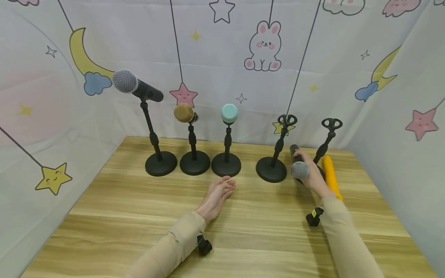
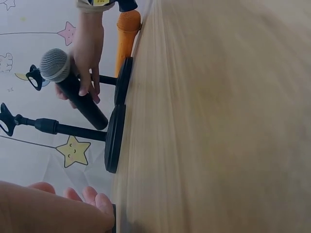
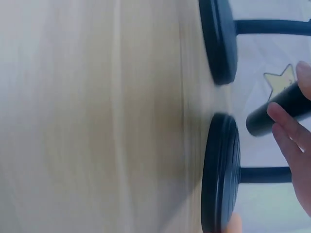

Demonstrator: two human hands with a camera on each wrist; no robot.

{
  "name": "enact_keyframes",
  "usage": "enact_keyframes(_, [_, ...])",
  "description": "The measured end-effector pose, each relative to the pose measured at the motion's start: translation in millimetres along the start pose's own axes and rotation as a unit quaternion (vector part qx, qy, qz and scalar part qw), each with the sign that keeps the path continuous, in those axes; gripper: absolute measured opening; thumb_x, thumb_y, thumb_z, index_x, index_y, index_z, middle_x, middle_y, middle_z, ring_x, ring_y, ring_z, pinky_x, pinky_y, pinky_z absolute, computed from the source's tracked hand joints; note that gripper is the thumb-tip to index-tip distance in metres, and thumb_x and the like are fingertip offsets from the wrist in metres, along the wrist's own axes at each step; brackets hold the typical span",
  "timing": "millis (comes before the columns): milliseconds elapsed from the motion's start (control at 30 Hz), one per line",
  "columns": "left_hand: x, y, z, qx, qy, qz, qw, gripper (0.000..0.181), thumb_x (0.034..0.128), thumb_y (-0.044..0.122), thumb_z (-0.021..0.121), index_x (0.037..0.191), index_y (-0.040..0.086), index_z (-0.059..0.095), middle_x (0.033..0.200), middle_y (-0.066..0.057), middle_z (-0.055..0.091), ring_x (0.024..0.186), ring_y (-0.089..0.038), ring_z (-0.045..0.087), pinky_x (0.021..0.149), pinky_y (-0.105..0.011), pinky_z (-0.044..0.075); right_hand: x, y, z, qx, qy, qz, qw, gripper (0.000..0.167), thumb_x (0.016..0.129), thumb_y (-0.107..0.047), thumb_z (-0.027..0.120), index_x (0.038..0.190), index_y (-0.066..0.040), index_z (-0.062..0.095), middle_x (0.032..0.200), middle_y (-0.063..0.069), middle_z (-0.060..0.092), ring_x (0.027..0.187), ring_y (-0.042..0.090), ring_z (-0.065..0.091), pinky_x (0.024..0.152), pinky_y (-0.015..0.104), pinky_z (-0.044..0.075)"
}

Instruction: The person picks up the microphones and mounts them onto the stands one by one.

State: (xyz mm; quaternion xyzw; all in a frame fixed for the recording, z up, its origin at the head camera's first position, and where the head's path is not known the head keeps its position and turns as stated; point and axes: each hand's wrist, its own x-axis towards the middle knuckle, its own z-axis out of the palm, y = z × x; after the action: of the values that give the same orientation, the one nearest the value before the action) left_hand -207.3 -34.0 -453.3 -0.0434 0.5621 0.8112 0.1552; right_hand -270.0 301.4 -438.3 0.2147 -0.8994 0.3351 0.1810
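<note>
A black microphone with a silver mesh head (image 1: 300, 170) is gripped by my right hand (image 1: 314, 178), in front of the rightmost stand. In the left wrist view the right hand (image 2: 87, 58) curls round its black body (image 2: 86, 104), which hangs clear of the table. The right wrist view has the handle's end (image 3: 265, 119) between the fingers and thumb of the right hand (image 3: 296, 141), near two round stand bases. My left hand (image 1: 216, 196) holds nothing, its fingers loosely extended over the table in front of the turquoise microphone (image 1: 229, 113).
Two stands with empty clips (image 1: 287, 120) (image 1: 332, 123) stand at the right. An orange microphone (image 1: 331, 175) lies beside the rightmost one. Further left, a gold-headed microphone (image 1: 184, 113) and a large silver-headed one (image 1: 126, 81) sit on stands. A patterned curtain (image 1: 215, 50) hangs behind.
</note>
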Motion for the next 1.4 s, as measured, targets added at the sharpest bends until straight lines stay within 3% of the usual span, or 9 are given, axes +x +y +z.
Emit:
enact_keyframes(167, [0.3,-0.6,2.3,-0.008,0.003,-0.001,1.0000,0.054,0.0973,0.000,0.044,0.149,-0.007,0.031,0.150,-0.029,0.042,0.141,-0.042,0.044,0.121,-0.047,0.033,-1.2,-26.2,4.4,0.084,0.104,0.042,0.9902,0.038,0.092,0.011,0.062,0.126,0.012,0.046,0.134,0.026,0.050,0.131,0.037,0.048,0.111,0.014,0.030])
enact_keyframes(300, [0.5,-0.6,4.5,-0.008,0.001,0.001,1.0000,0.054,0.0973,0.000,0.044,0.149,-0.006,0.031,0.149,-0.029,0.043,0.140,-0.042,0.044,0.122,-0.048,0.032,-2.1,-51.6,2.9,0.183,0.181,0.080,0.9629,0.037,0.093,0.012,0.061,0.127,0.011,0.047,0.120,-0.003,0.054,0.105,0.005,0.059,0.093,0.006,0.043])
enact_keyframes(400, [1.1,-1.1,5.6,-0.007,-0.002,0.003,1.0000,0.054,0.0973,0.001,0.044,0.149,-0.006,0.031,0.149,-0.028,0.043,0.141,-0.042,0.044,0.122,-0.048,0.032,-3.6,-51.0,6.1,0.236,0.232,0.100,0.9384,0.029,0.096,0.005,0.062,0.123,-0.003,0.056,0.104,-0.013,0.058,0.079,-0.004,0.061,0.075,0.011,0.053])
enact_keyframes(533, [1.3,-1.0,6.6,-0.005,-0.003,0.004,1.0000,0.053,0.0976,0.001,0.045,0.149,-0.005,0.032,0.148,-0.028,0.044,0.141,-0.041,0.044,0.122,-0.048,0.032,-5.5,-45.9,13.7,0.239,0.270,0.124,0.9246,0.025,0.099,-0.006,0.062,0.121,-0.017,0.057,0.094,-0.007,0.060,0.064,0.000,0.055,0.065,0.015,0.050])
enact_keyframes(800, [1.7,0.8,10.4,-0.006,-0.008,0.003,0.9999,0.054,0.0984,0.002,0.045,0.150,-0.005,0.031,0.150,-0.028,0.043,0.142,-0.041,0.043,0.122,-0.047,0.032,-13.3,-48.7,21.4,0.169,0.350,0.142,0.9103,0.027,0.100,-0.012,0.063,0.124,-0.010,0.050,0.092,-0.016,0.052,0.074,-0.003,0.048,0.071,0.012,0.040])
enact_keyframes(900, [2.8,1.5,11.9,-0.002,-0.012,0.009,0.9999,0.052,0.0991,0.003,0.045,0.149,-0.004,0.032,0.149,-0.028,0.044,0.143,-0.041,0.042,0.123,-0.046,0.032,-14.6,-48.0,22.9,0.158,0.387,0.127,0.8993,0.031,0.100,-0.012,0.062,0.128,-0.011,0.049,0.088,-0.019,0.049,0.073,-0.003,0.045,0.072,0.015,0.037])
enact_keyframes(1100, [7.4,0.8,16.3,-0.001,-0.005,0.013,0.9999,0.051,0.0978,0.003,0.047,0.147,-0.003,0.036,0.146,-0.026,0.048,0.141,-0.040,0.045,0.122,-0.044,0.034,-12.9,-52.2,23.4,0.203,0.433,0.077,0.8752,0.048,0.101,-0.023,0.062,0.142,-0.008,0.042,0.104,-0.016,0.058,0.095,0.001,0.058,0.094,0.016,0.044])
enact_keyframes(1233, [12.5,1.9,21.4,0.003,-0.003,0.020,0.9998,0.050,0.0971,0.003,0.047,0.146,-0.004,0.038,0.143,-0.025,0.050,0.140,-0.041,0.046,0.121,-0.044,0.035,-11.3,-57.9,23.8,0.251,0.436,0.040,0.8631,0.040,0.101,-0.024,0.062,0.133,-0.007,0.045,0.092,-0.010,0.059,0.076,0.002,0.060,0.079,0.016,0.050])
enact_keyframes(1400, [21.0,3.7,29.8,0.017,-0.006,0.034,0.9993,0.048,0.0979,0.002,0.046,0.145,-0.005,0.039,0.143,-0.028,0.050,0.138,-0.041,0.048,0.120,-0.047,0.035,-10.8,-60.7,23.2,0.343,0.406,-0.014,0.8469,0.022,0.100,-0.008,0.060,0.119,-0.006,0.049,0.070,0.001,0.060,0.050,0.008,0.057,0.052,0.017,0.049])
